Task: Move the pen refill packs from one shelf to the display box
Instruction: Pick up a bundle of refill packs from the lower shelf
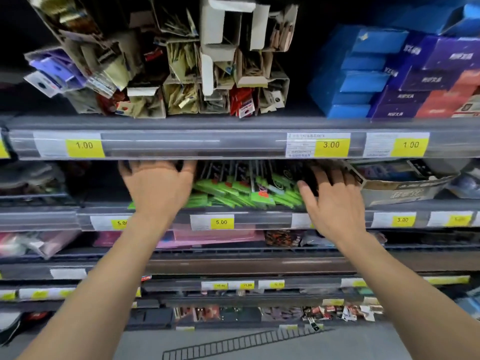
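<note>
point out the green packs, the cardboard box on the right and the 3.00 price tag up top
green packs (pixel 233 194): head view, on the flat pile between the two hands.
cardboard box (pixel 397 189): head view, on its printed front wall.
3.00 price tag (pixel 331 145): head view, on its yellow patch.

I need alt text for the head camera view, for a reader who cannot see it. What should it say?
Both bare hands reach into a shop shelf, the left hand and right hand open on either side of a pile of green pen refill packs. A worn cardboard display box sits to the right on the same shelf. Yellow price tags line the shelf edges.
</note>
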A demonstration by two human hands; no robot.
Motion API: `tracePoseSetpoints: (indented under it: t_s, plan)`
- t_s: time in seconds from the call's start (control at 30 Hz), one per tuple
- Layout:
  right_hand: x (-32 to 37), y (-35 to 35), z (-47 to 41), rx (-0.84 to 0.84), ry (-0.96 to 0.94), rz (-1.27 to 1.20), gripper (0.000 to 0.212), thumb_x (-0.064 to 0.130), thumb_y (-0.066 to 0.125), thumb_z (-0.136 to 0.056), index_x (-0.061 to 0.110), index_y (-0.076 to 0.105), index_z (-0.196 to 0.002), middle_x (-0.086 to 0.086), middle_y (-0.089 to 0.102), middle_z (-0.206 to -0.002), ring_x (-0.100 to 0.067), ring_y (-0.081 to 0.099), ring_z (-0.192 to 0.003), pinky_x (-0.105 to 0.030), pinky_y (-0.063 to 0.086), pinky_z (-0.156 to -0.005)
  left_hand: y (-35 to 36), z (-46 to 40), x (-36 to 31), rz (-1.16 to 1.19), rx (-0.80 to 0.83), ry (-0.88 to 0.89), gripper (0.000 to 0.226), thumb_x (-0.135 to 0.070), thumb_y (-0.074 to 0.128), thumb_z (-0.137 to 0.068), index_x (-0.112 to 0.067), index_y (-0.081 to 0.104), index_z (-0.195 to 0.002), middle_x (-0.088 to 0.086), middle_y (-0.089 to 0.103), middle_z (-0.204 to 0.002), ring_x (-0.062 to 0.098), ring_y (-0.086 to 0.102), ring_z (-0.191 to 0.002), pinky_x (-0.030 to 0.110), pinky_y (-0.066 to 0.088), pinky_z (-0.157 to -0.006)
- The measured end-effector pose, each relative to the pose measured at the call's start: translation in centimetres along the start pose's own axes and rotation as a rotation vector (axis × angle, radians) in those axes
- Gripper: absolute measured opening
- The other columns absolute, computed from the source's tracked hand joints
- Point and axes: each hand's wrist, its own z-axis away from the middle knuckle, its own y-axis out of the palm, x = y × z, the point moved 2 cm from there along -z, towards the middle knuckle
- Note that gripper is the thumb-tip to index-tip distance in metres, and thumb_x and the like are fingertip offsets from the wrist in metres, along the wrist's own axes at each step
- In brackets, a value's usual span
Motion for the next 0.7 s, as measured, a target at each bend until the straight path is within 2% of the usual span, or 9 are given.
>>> tracePoseSetpoints:
  t_s: [0.1, 0.17, 0.2, 0.3, 0.4, 0.5, 0.6, 0.63, 0.7]
  plan:
    - [1.2, 0.7, 0.0, 0.045, 0.09, -0.103, 0.076, 0.071, 0.017, -0.096, 0.021, 0.056, -0.14, -0.019, 0.06, -0.136, -0.045, 0.051, -0.122, -0.051, 0.042, -0.101, 1.5, -2.8, 6.4, 0.203, 0.153, -0.212, 0.066, -0.058, 0.032, -0.108, -0.014, 0.051, -0.153, 0.027, 0.046, -0.158, 0.05, 0.042, -0.143, 0.05, 0.03, -0.119]
    - [2.4, 1.0, -0.2, 0.033, 0.153, -0.166, 0.077, 0.075, 0.016, -0.094, 0.027, 0.056, -0.139, -0.015, 0.062, -0.134, -0.045, 0.051, -0.12, -0.051, 0.041, -0.101, 2.9, -3.0, 7.1, 0.343, 0.339, -0.262, 0.072, -0.069, 0.026, -0.106, -0.025, 0.04, -0.161, 0.02, 0.041, -0.165, 0.045, 0.04, -0.147, 0.045, 0.031, -0.118]
    - [2.9, 1.1, -0.3, 0.034, 0.169, -0.198, 0.077, 0.077, 0.016, -0.093, 0.028, 0.056, -0.138, -0.014, 0.063, -0.133, -0.045, 0.051, -0.119, -0.05, 0.04, -0.101, 3.3, -2.7, 6.6, 0.408, 0.377, -0.263, 0.076, -0.075, 0.025, -0.103, -0.027, 0.04, -0.16, 0.017, 0.04, -0.166, 0.043, 0.041, -0.148, 0.044, 0.031, -0.117]
    - [4.4, 1.4, -0.8, 0.064, 0.14, -0.26, 0.077, 0.078, 0.015, -0.092, 0.032, 0.055, -0.139, -0.008, 0.062, -0.137, -0.039, 0.052, -0.123, -0.048, 0.037, -0.106, 4.0, -1.4, 3.5, 0.453, 0.39, -0.172, 0.08, -0.082, 0.021, -0.098, -0.035, 0.04, -0.159, 0.015, 0.047, -0.162, 0.042, 0.045, -0.145, 0.043, 0.032, -0.115]
    - [5.3, 1.6, -1.0, 0.094, 0.105, -0.277, 0.078, 0.08, 0.015, -0.091, 0.033, 0.052, -0.142, -0.005, 0.057, -0.145, -0.038, 0.048, -0.128, -0.049, 0.034, -0.11, 4.9, -0.2, 0.3, 0.422, 0.409, -0.072, 0.07, -0.078, 0.017, -0.1, -0.042, 0.036, -0.157, 0.014, 0.053, -0.157, 0.043, 0.047, -0.14, 0.044, 0.033, -0.112]
    - [5.0, 1.3, -1.1, 0.088, 0.123, -0.309, 0.081, 0.078, 0.013, -0.089, 0.03, 0.05, -0.144, -0.007, 0.055, -0.147, -0.041, 0.046, -0.127, -0.049, 0.035, -0.11, 5.5, 0.4, -1.8, 0.502, 0.439, -0.042, 0.068, -0.077, 0.018, -0.101, -0.045, 0.031, -0.16, 0.007, 0.047, -0.163, 0.04, 0.043, -0.145, 0.042, 0.031, -0.112]
    - [3.9, 0.7, -1.3, 0.117, 0.123, -0.308, 0.078, 0.076, 0.016, -0.092, 0.028, 0.045, -0.146, -0.011, 0.056, -0.145, -0.042, 0.048, -0.128, -0.05, 0.035, -0.111, 5.7, 0.6, -2.3, 0.549, 0.506, 0.005, 0.075, -0.079, 0.018, -0.1, -0.041, 0.025, -0.164, 0.002, 0.034, -0.171, 0.034, 0.031, -0.155, 0.043, 0.025, -0.121]
    - [3.5, 0.5, -1.4, 0.124, 0.119, -0.316, 0.075, 0.074, 0.021, -0.094, 0.027, 0.045, -0.146, -0.013, 0.056, -0.143, -0.042, 0.049, -0.127, -0.05, 0.037, -0.109, 5.6, 0.5, -2.1, 0.564, 0.498, 0.022, 0.074, -0.078, 0.019, -0.1, -0.039, 0.028, -0.163, 0.001, 0.032, -0.172, 0.032, 0.028, -0.157, 0.045, 0.022, -0.123]
    - [2.8, -0.1, -1.2, 0.128, 0.114, -0.347, 0.07, 0.071, 0.029, -0.096, 0.022, 0.046, -0.143, -0.017, 0.058, -0.137, -0.043, 0.051, -0.123, -0.049, 0.044, -0.102, 5.2, 0.4, -1.5, 0.572, 0.41, 0.053, 0.065, -0.07, 0.023, -0.105, -0.033, 0.043, -0.155, 0.006, 0.043, -0.164, 0.033, 0.033, -0.152, 0.046, 0.025, -0.123]
